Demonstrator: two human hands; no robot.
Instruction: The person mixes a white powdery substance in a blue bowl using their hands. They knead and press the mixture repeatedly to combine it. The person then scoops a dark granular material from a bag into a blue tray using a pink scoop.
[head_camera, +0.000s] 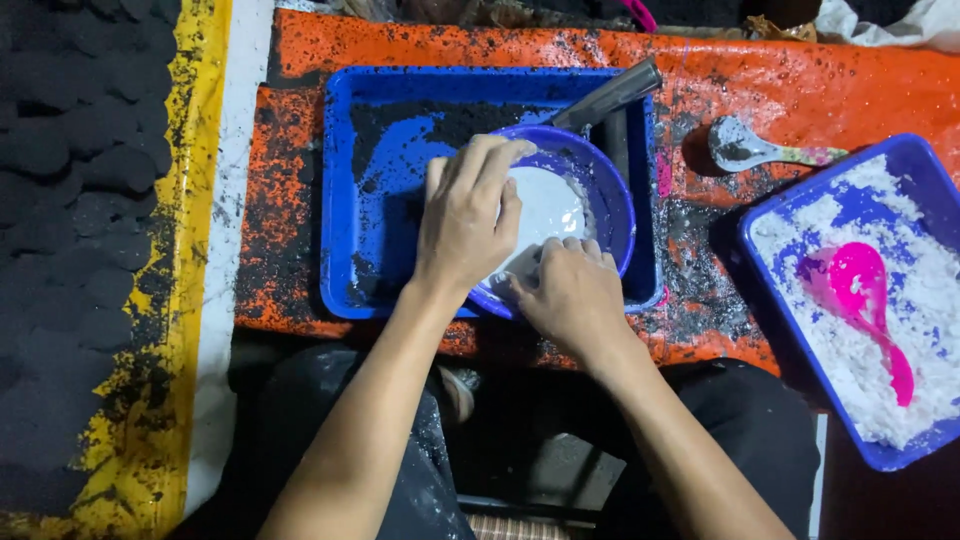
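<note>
A blue bowl (606, 190) with white paste inside sits in a blue tray (350, 180) dusted with black powder. My left hand (468, 215) lies over the bowl's near-left rim, fingers stretched across it and touching the white paste (550, 205). My right hand (572, 290) is curled against the bowl's near rim, fingertips dipping into the paste. A dark metal tool (608, 95) leans on the tray's far right corner, behind the bowl.
An orange sheet (800, 80) spattered with black covers the low table. A powder-coated spoon (745, 150) lies right of the tray. A second blue tray (905, 150) at right holds white powder and a pink scoop (862, 295). Dark round cakes (70, 200) cover the left side.
</note>
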